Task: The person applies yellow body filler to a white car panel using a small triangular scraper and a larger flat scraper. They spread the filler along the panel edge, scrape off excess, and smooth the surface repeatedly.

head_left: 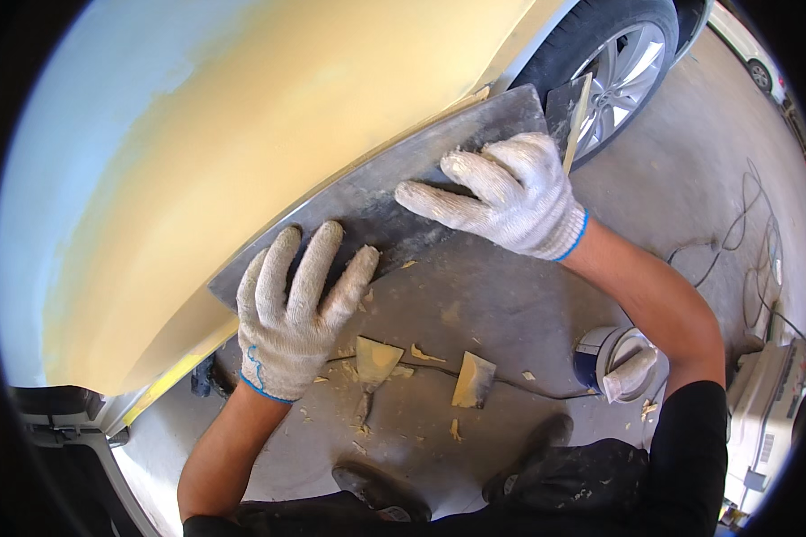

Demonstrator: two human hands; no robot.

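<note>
A long grey spreader blade (pixel 394 183) lies flat against a car body panel (pixel 242 152) covered in yellowish filler. My left hand (pixel 294 309), in a white knit glove, presses its fingers on the blade's lower left end. My right hand (pixel 501 192), also gloved, presses on the blade's upper right part, near its end. A smaller scraper (pixel 571 115) with a pale handle stands just behind my right hand.
On the concrete floor lie two filler-smeared putty knives (pixel 374 365) (pixel 473 380) among dried flakes, a can (pixel 613 358) with a rag on it, and cables (pixel 743 233). A car wheel (pixel 622 72) is at upper right. A white machine (pixel 770 403) stands at right. My shoes (pixel 381 490) are below.
</note>
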